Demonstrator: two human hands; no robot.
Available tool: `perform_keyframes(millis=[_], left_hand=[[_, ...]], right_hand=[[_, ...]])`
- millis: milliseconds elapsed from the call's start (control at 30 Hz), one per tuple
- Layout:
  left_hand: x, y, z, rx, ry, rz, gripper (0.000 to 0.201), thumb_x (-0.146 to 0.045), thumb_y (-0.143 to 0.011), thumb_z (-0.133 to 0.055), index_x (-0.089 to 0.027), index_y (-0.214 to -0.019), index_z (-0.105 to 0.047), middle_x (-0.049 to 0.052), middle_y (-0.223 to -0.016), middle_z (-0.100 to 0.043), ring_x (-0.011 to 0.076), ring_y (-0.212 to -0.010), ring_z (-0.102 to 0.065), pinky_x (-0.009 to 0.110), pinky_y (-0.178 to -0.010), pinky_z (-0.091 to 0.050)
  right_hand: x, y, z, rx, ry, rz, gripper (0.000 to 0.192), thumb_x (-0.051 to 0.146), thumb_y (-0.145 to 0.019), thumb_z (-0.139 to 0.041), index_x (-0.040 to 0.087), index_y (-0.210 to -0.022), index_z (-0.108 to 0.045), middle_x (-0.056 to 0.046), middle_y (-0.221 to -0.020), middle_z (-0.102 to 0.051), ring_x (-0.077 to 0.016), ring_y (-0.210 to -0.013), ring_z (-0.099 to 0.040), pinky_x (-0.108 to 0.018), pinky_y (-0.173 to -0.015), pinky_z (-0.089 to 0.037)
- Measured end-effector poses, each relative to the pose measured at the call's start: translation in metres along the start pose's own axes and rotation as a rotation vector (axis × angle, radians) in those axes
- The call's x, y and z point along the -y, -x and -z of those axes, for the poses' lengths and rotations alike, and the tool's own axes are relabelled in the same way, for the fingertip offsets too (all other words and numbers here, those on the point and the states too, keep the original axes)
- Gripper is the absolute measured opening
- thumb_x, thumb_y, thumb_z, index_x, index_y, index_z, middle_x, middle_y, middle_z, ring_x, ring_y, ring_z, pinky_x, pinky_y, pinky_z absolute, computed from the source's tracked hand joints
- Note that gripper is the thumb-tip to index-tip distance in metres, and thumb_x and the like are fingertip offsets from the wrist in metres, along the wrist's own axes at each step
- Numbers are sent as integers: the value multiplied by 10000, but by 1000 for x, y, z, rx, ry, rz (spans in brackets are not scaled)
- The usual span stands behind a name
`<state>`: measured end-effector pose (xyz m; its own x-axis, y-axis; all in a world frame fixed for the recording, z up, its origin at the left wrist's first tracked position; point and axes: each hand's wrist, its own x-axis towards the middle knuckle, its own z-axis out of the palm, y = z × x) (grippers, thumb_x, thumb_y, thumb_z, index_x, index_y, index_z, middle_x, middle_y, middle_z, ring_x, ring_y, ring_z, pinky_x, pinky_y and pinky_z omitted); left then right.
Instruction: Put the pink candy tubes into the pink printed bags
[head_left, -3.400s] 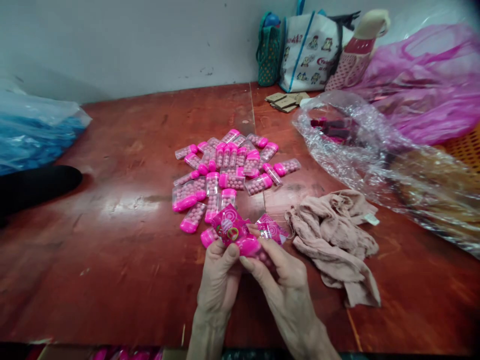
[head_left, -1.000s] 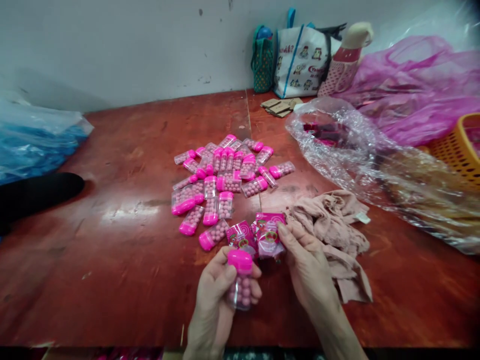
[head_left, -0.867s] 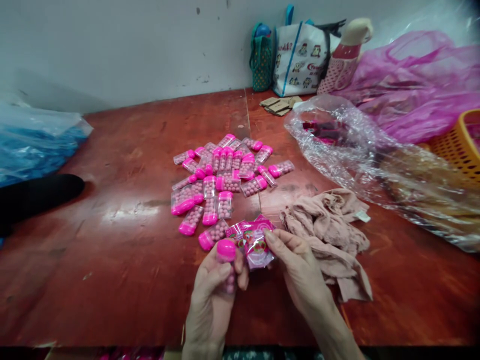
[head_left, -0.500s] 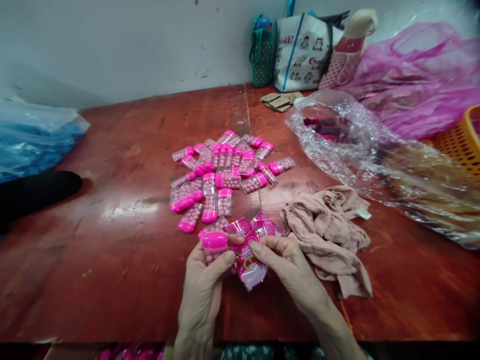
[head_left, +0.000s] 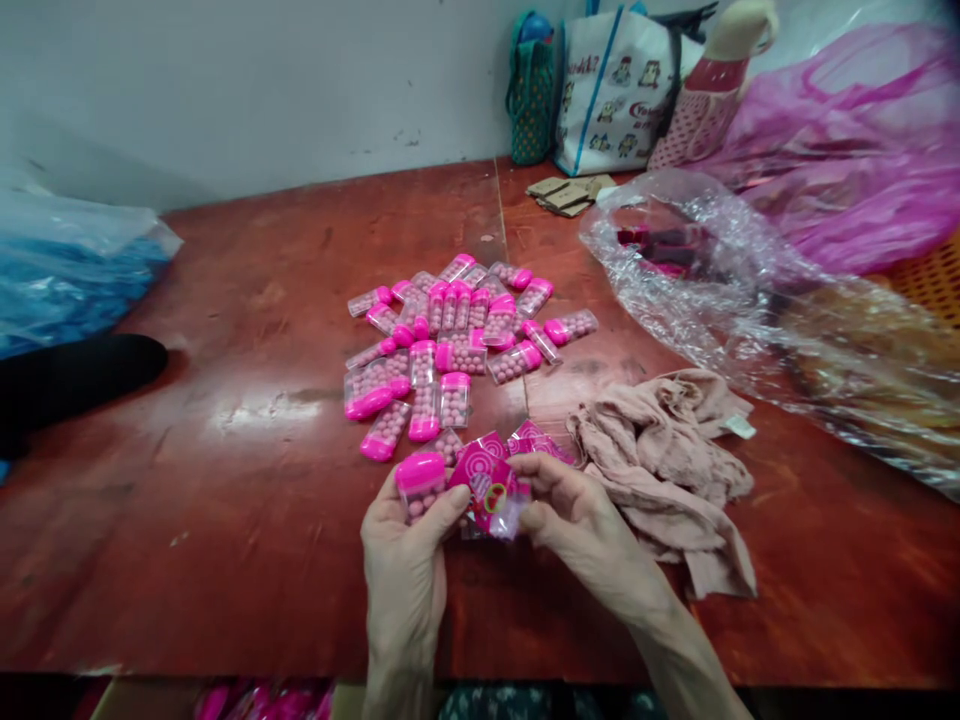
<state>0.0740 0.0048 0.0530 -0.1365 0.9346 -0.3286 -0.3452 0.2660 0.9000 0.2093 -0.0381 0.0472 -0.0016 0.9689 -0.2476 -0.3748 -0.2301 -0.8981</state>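
Observation:
My left hand grips a clear candy container with a pink cap, filled with small pink balls. My right hand pinches a pink printed wrapper against the container's side. More pink wrappers lie on the table just beyond my fingers. A pile of several similar pink-capped candy containers lies farther out on the red wooden table.
A crumpled beige cloth lies right of my hands. Clear plastic bags and a pink plastic bag fill the right side. Tote bags stand at the wall. A blue plastic bag and a dark object sit left.
My left hand kept the container while my right hand picked a wrapper from the table and brought it against the container. Both hands have drawn closer together.

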Motion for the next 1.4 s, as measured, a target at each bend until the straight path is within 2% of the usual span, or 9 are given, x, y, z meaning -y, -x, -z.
perform_keyframes(millis=[67,267,500,633,733,833,1000,1233,1400], left_hand=[[1,-2,0,-29,14,-7,277,-93,-554,-781,-132,-788,-638,-21,-602,-648,97,-530,-599,200,-538,-514],[3,-5,4,-35,66,8,243,-83,-581,-761,-139,-777,-629,-23,-630,-656,70,-515,-572,156,-510,-477],[3,-2,0,-20,63,-7,249,-85,-575,-760,-147,-780,-632,-23,-618,-654,108,-558,-615,197,-543,-512],[2,1,-4,-24,71,-24,283,-71,-556,-768,-146,-802,-649,-3,-666,-691,112,-583,-634,209,-582,-532],[3,0,-2,-53,80,-31,255,-76,-557,-773,-147,-767,-647,-16,-636,-682,96,-560,-620,184,-557,-519],[3,-3,0,-70,89,-47,241,-80,-558,-775,-149,-749,-646,-32,-604,-665,74,-523,-593,161,-532,-501],[3,-6,1,-65,91,-49,234,-87,-567,-768,-161,-748,-640,-28,-635,-673,85,-554,-605,196,-588,-519],[6,-7,2,-81,83,-41,249,-90,-574,-767,-155,-779,-640,-30,-629,-660,82,-541,-595,171,-544,-492],[7,-3,-1,-87,93,-65,256,-80,-585,-762,-152,-799,-641,-18,-670,-680,92,-580,-616,188,-586,-514]], right_hand=[[-1,0,0,11,-35,-17,335,316,-714,-723,209,-1001,-587,14,-832,-602,-119,-730,-553,-213,-632,-438],[-2,-3,-4,-30,-24,17,224,199,-763,-650,186,-983,-611,8,-809,-627,-106,-725,-585,-222,-670,-474],[-6,-6,-4,-122,57,36,194,204,-772,-627,183,-965,-629,10,-781,-609,-114,-728,-568,-222,-667,-462],[-6,-8,-6,-199,117,67,107,262,-774,-644,169,-824,-622,19,-723,-590,-115,-671,-540,-215,-618,-429],[-5,-9,-7,-207,124,88,194,334,-811,-607,162,-722,-596,32,-642,-540,-99,-592,-481,-203,-556,-382],[-5,-10,-8,-223,92,87,195,350,-822,-589,164,-766,-609,19,-670,-561,-111,-617,-498,-207,-570,-393],[-7,-11,-10,-199,-6,60,200,336,-779,-637,168,-887,-637,-11,-787,-620,-132,-722,-566,-219,-651,-454],[-6,-10,-9,-189,-70,20,181,281,-719,-701,173,-861,-666,8,-733,-610,-119,-686,-556,-211,-624,-448],[-6,-9,-13,-200,-136,-1,173,300,-715,-715,177,-830,-678,23,-698,-612,-99,-644,-538,-192,-602,-428]])
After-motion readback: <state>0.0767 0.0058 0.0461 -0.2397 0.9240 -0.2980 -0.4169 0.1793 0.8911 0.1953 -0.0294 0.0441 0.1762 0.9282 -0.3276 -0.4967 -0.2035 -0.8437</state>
